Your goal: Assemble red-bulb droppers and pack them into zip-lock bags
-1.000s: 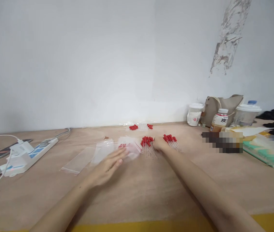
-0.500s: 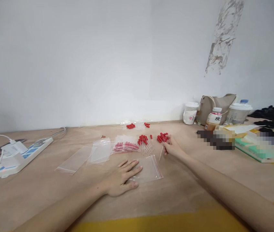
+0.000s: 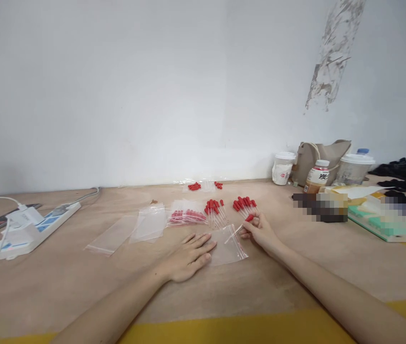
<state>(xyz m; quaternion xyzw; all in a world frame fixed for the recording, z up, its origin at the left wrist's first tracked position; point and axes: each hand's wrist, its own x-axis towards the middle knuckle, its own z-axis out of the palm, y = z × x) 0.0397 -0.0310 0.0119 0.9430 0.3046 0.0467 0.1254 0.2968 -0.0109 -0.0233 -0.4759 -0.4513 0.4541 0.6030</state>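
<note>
My left hand (image 3: 192, 256) lies flat, fingers stretched out, on the left part of a clear zip bag (image 3: 226, 251). My right hand (image 3: 259, 231) pinches a red-bulbed dropper (image 3: 249, 218), its thin clear stem pointing left over the bag's zip end. Just beyond that hand lies a fanned group of droppers (image 3: 245, 205) with red bulbs. A second dropper group (image 3: 215, 210) rests left of it. Beside this, a filled zip bag (image 3: 187, 216) holds several red-bulbed droppers.
Flat zip bags (image 3: 148, 223) lie left of the filled one, another bag (image 3: 112, 235) nearer me. Loose red bulbs (image 3: 194, 186) sit by the wall. A power strip (image 3: 45, 229) stands left; a paper cup (image 3: 283, 169), drink bottle (image 3: 316, 177) and green box (image 3: 382, 222) stand right.
My right hand has drawn one dropper away from the right group, towards me and over the bag. My left hand and the bag have shifted slightly right.
</note>
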